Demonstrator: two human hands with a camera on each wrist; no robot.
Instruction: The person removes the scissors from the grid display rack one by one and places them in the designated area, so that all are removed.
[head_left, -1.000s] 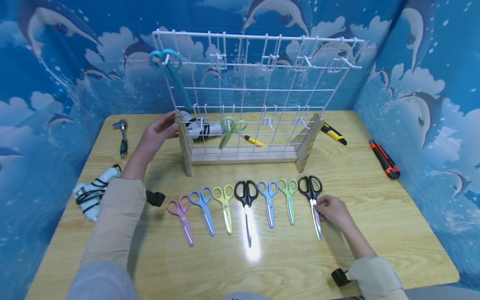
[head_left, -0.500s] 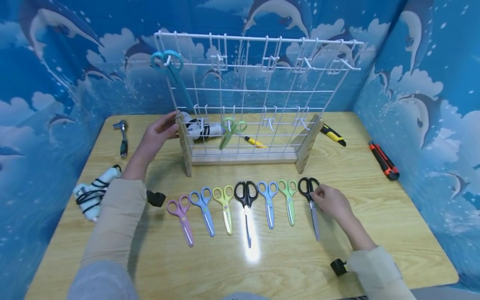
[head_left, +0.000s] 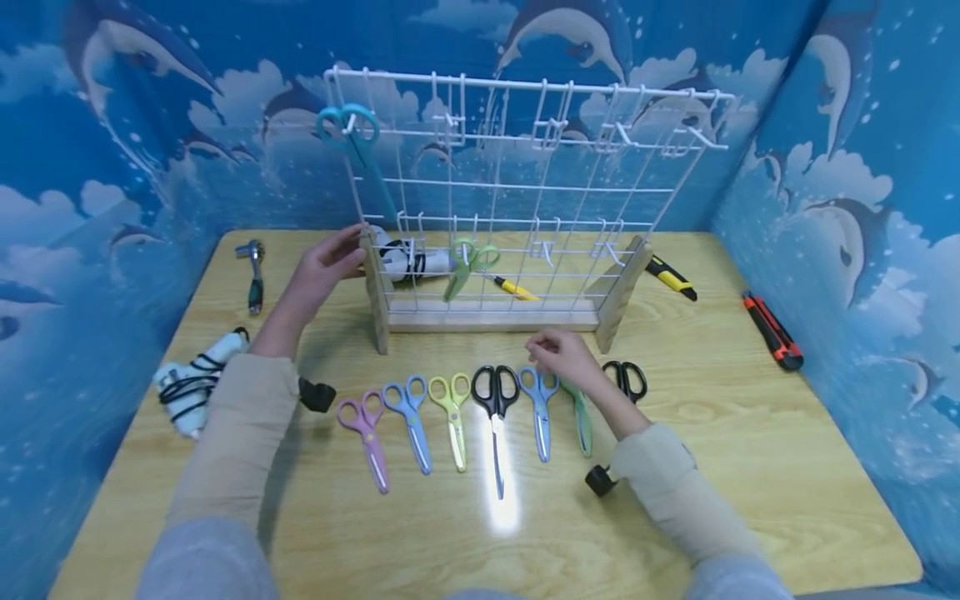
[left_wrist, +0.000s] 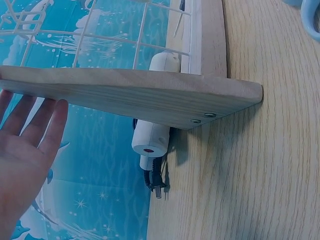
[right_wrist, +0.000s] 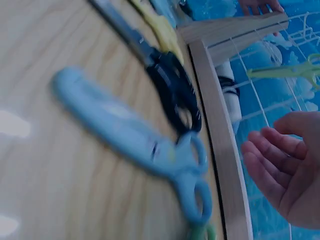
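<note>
My left hand (head_left: 328,265) rests its fingers against the wooden left upright (left_wrist: 135,92) of a white wire rack (head_left: 510,190). In the right wrist view my right hand (right_wrist: 285,167) has loosely bent fingers with nothing between them. It hovers above the handles of a blue pair of scissors (head_left: 538,408), near the rack's base. Partly behind its wrist lie green scissors (head_left: 582,421) and black-handled scissors (head_left: 633,379), whose blades are hidden by the arm. Leftward in the row are black scissors (head_left: 496,408), yellow scissors (head_left: 453,417), blue scissors (head_left: 411,417) and pink scissors (head_left: 367,433).
Teal scissors (head_left: 351,133) and light green scissors (head_left: 467,262) hang on the rack's hooks. Behind it lies a white corded tool (head_left: 416,263). A ratchet (head_left: 256,279) and a cord-wrapped tool (head_left: 191,387) are at left; yellow (head_left: 671,277) and red (head_left: 774,332) utility knives at right.
My right hand has let go of the rightmost black-handled scissors and moved left over the blue pair. My left hand stays at the rack; the head view has shifted slightly.
</note>
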